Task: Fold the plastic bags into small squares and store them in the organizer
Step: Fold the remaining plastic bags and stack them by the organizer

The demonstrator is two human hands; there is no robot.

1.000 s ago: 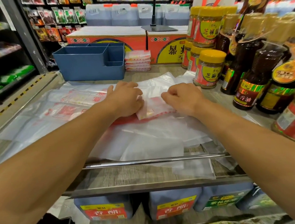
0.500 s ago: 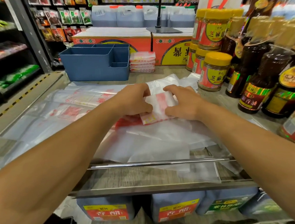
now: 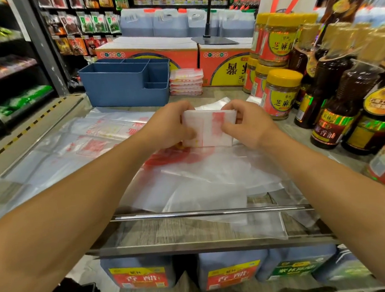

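Both hands are up off the counter with the folded bag [image 3: 208, 130] between them. The left hand [image 3: 169, 127] grips its left edge, fingers curled round the back where I can't see them. The right hand [image 3: 248, 124] pinches the right edge, thumb on the front face, the other fingertips tucked behind. The bag is a thick white packet with a red print, held just above the loose plastic bags [image 3: 190, 181] spread flat over the counter [image 3: 194, 229]. How many layers are in that fold I can't make out.

Behind the hands stands the blue organizer [image 3: 123, 86], several compartments, its inside mostly hidden by the near wall. Just beside its right end sits a stack of folded squares [image 3: 186, 82], on the counter, not in the organizer. Whether stack and organizer touch is hard to tell.

To the right, yellow-lidded jars [image 3: 280, 91] and dark bottles [image 3: 337, 105] crowd the edge, the furthest ones blurred and cut off by the frame. Red cartons [image 3: 221, 61] stand behind the stack. Under the counter, jugs [image 3: 140, 276] show only their labels and upper parts.
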